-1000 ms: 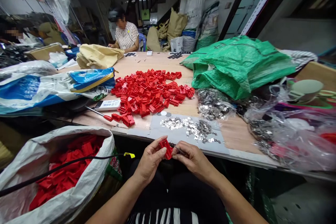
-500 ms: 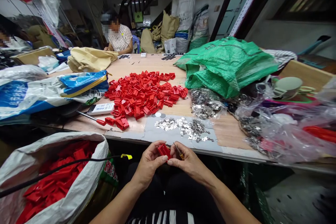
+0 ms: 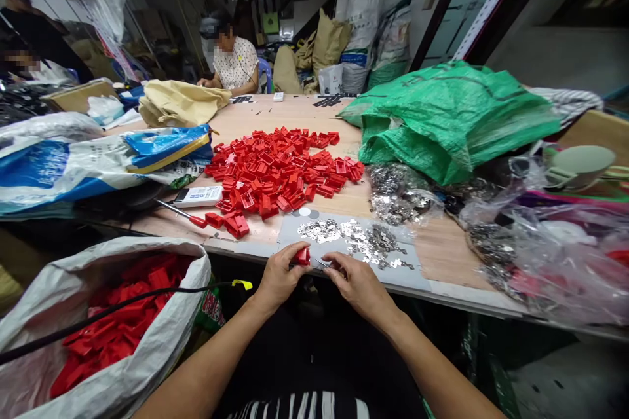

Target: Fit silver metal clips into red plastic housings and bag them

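Note:
A small red plastic housing (image 3: 303,256) is pinched between the thumb and fingers of my left hand (image 3: 280,275) at the table's front edge. My right hand (image 3: 356,281) is closed on a thin pointed metal tool (image 3: 322,263), its tip directed toward the red housing, with a gap between them. The tool's handle is hidden in my fingers, so its exact kind is unclear. Just beyond both hands, small flat silver metal pieces (image 3: 354,236) lie spread on a grey sheet (image 3: 289,229). Behind them is a large heap of red plastic housings (image 3: 275,170).
An open white sack (image 3: 171,340) of red housings stands at lower left, crossed by a black cable (image 3: 147,298). A red-handled screwdriver (image 3: 184,214) lies left of the heap. A green sack (image 3: 457,118) and bagged metal pieces (image 3: 403,193) are right. A person (image 3: 236,62) sits across the table.
My hands have moved slightly forward to the table edge and apart from each other. The tool tip has drawn away from the red housing. The view has shifted a little left.

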Action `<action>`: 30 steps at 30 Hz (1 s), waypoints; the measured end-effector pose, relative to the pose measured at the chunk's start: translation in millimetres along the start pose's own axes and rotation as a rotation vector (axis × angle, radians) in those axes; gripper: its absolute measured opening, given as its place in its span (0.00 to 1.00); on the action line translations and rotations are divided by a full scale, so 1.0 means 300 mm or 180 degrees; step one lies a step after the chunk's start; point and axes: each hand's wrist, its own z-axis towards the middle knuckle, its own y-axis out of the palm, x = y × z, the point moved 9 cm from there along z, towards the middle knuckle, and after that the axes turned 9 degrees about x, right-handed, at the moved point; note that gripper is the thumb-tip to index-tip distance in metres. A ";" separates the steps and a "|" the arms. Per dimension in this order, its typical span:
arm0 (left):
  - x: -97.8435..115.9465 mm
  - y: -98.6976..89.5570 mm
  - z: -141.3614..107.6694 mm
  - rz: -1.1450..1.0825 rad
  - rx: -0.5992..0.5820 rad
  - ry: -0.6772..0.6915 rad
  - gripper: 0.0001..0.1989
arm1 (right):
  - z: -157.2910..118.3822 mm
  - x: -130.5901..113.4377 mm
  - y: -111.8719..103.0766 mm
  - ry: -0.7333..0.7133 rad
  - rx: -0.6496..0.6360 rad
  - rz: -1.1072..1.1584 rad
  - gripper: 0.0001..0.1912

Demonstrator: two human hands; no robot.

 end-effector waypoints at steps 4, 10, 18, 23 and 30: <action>-0.004 0.008 0.007 0.0083 -0.0100 0.0145 0.20 | 0.022 -0.013 0.016 -0.0095 -0.0099 -0.0164 0.09; -0.009 0.002 0.010 -0.0023 -0.0086 0.0097 0.20 | 0.037 -0.020 0.029 -0.0246 -0.0208 -0.0235 0.09; 0.005 -0.008 0.013 -0.0352 0.0024 -0.0023 0.19 | 0.051 -0.023 0.041 -0.0181 -0.0400 -0.0350 0.09; 0.001 -0.002 0.005 -0.0330 0.0118 -0.0014 0.19 | 0.045 -0.052 0.061 -0.0168 -0.0310 -0.0587 0.09; 0.014 -0.006 -0.008 -0.0263 0.0208 0.0014 0.17 | 0.028 -0.071 0.069 -0.0111 -0.0281 -0.0725 0.09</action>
